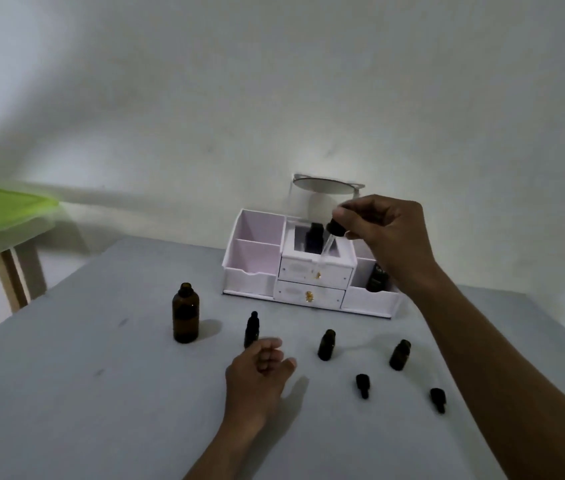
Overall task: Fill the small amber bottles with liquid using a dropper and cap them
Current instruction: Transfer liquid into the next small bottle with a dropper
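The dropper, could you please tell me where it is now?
In the head view, right of centre, the right hand pinches the dropper aloft in front of the white organiser.

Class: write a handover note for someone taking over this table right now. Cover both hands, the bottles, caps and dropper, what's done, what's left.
Right hand pinches the dropper, held up before the organizer.
Left hand open, beside the capped bottle.
Big bottle stands open at left.
Middle bottle and right bottle stand uncapped; left cap and right cap lie in front of them.
Done: one small bottle capped.
Left: fill and cap the other two; fill levels cannot be seen.
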The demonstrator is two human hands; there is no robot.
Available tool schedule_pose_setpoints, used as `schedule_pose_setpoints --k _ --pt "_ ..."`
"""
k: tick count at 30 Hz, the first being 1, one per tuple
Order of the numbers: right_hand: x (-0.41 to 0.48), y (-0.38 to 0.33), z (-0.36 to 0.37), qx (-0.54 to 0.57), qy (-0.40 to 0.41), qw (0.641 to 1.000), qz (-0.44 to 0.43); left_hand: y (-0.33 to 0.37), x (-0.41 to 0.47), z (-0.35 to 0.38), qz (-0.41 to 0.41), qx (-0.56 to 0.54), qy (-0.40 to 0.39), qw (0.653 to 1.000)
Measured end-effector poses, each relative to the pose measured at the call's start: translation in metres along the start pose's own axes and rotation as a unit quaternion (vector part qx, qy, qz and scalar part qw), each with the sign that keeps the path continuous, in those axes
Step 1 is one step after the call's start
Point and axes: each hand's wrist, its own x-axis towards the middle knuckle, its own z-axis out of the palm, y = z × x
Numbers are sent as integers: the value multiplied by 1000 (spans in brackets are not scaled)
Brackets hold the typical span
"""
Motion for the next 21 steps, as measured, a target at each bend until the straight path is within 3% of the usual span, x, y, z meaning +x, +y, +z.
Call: schedule_pose_setpoints --k 4,9,21 --pt "-19 32 -17 -27 13 999 33 2 11 30 5 -17 -26 1000" --pt "-37 69 -21 -22 24 998 60 0 32 61 34 53 -65 996" --pt "-47 109 -17 -62 47 993 84 -9 55 76 100 153 -74 980"
